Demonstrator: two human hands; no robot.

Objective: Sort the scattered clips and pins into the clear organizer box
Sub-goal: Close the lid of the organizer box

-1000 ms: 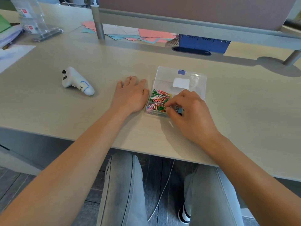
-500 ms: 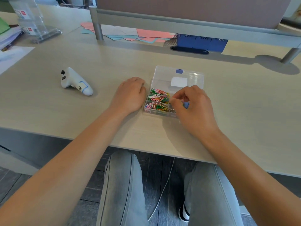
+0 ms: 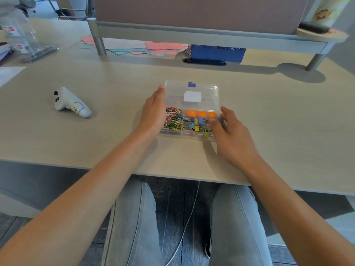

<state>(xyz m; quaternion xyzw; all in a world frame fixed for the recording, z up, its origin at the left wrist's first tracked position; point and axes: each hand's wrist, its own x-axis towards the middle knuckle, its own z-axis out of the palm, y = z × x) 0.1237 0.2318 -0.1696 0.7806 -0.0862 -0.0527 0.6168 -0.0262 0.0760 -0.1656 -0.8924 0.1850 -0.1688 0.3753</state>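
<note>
The clear organizer box (image 3: 192, 108) sits on the pale worktop (image 3: 269, 116) in front of the person, its lid (image 3: 192, 93) thrown back flat on the far side with a white label and a small blue latch on it. The left compartment holds a tangle of coloured paper clips (image 3: 173, 120); to its right, three orange round pieces (image 3: 201, 113) stand in a row at the back of the tray, and a heap of binder clips (image 3: 197, 126) in blue, yellow and black lies in front of them. The left hand (image 3: 153, 112) lies flat against the left side of the box, fingers straight and together, reaching along the edge of the lid; its grip closes on nothing. The right hand (image 3: 228, 133) is at the right end of the box with fingers spread and loosely bent, fingertips near the binder clips; whether it touches or holds any is too blurred to tell. A white controller (image 3: 72, 104) lies well apart to the left. Pink and teal papers (image 3: 146, 48) lie at the back under a raised shelf (image 3: 211, 38), beside a blue box (image 3: 217, 53).
</note>
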